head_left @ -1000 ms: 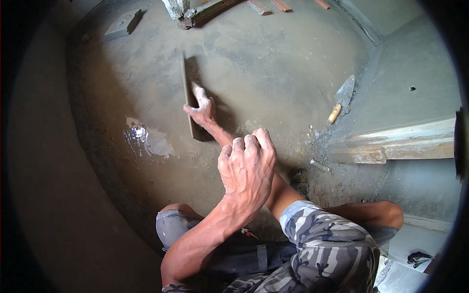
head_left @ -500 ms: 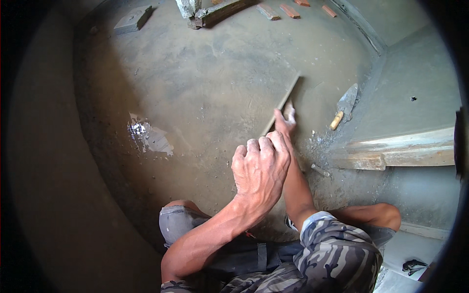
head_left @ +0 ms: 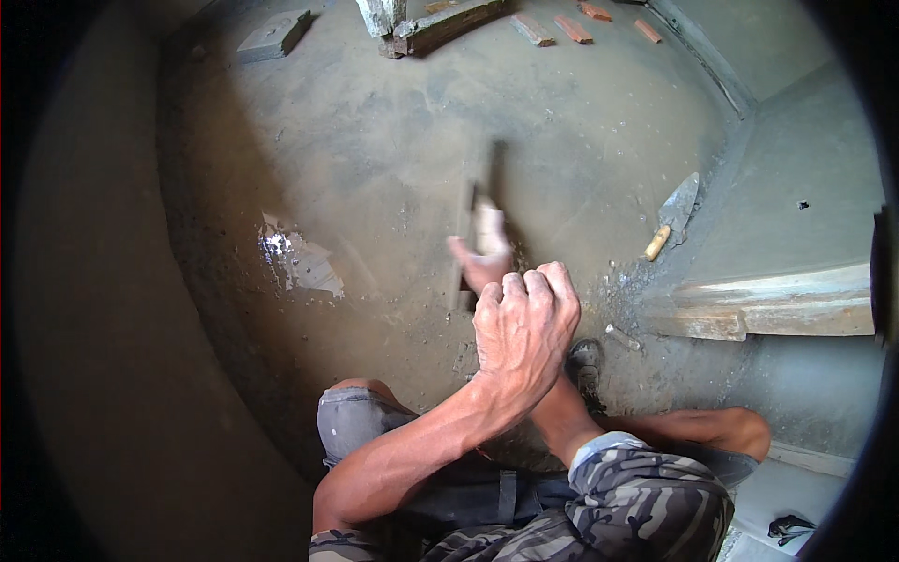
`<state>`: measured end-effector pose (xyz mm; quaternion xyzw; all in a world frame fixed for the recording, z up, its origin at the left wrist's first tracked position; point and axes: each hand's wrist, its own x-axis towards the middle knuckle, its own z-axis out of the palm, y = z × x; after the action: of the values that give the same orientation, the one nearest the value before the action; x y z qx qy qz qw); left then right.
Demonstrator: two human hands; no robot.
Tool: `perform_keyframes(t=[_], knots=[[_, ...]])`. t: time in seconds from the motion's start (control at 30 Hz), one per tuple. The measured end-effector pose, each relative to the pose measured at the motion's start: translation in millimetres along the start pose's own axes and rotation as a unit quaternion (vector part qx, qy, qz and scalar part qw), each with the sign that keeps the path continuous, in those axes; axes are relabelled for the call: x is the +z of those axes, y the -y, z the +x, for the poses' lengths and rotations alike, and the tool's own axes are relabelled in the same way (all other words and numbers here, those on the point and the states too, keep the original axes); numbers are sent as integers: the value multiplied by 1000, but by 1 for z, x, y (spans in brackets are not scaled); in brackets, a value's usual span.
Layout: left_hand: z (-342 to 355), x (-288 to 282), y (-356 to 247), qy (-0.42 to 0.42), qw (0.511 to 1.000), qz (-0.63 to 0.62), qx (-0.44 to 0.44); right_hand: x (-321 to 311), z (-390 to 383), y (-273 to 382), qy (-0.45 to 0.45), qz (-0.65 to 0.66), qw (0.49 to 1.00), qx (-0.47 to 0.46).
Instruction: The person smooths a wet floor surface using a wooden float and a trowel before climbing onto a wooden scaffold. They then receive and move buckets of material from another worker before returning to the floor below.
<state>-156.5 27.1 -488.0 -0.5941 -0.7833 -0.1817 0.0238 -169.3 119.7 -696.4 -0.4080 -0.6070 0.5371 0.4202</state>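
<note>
My right hand (head_left: 487,262), smeared by motion, grips a plastering float (head_left: 469,206) by its handle. The float is seen nearly edge-on, a narrow blurred strip at the middle of the wet grey-brown floor (head_left: 384,197). Nearer to me, my left hand (head_left: 526,323) is raised as a fist with its knuckles up. It overlaps my right forearm in the picture, and whatever its fingers might hold is hidden. To the right, a pointed trowel (head_left: 672,215) with a yellowish wooden handle lies on the floor by the wall.
A pale wooden plank (head_left: 796,304) juts in from the right, with loose rubble (head_left: 613,290) beside it. At the far side are a timber block (head_left: 454,26), a flat grey slab (head_left: 273,37) and several brick pieces (head_left: 573,29). A shiny puddle (head_left: 304,267) lies left.
My right hand has swept the float to the left and turned it more upright in the picture. My left fist sits slightly to the right and lower, still closed.
</note>
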Motion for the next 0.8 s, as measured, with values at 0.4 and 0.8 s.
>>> perform_keyframes(t=[0.4, 0.8], knots=[[5, 7, -6, -6, 999, 10, 35, 103, 33, -79, 69, 11, 995, -65], [-1, 1, 6, -55, 998, 3, 8, -54, -6, -69, -163, -2, 980, 113]])
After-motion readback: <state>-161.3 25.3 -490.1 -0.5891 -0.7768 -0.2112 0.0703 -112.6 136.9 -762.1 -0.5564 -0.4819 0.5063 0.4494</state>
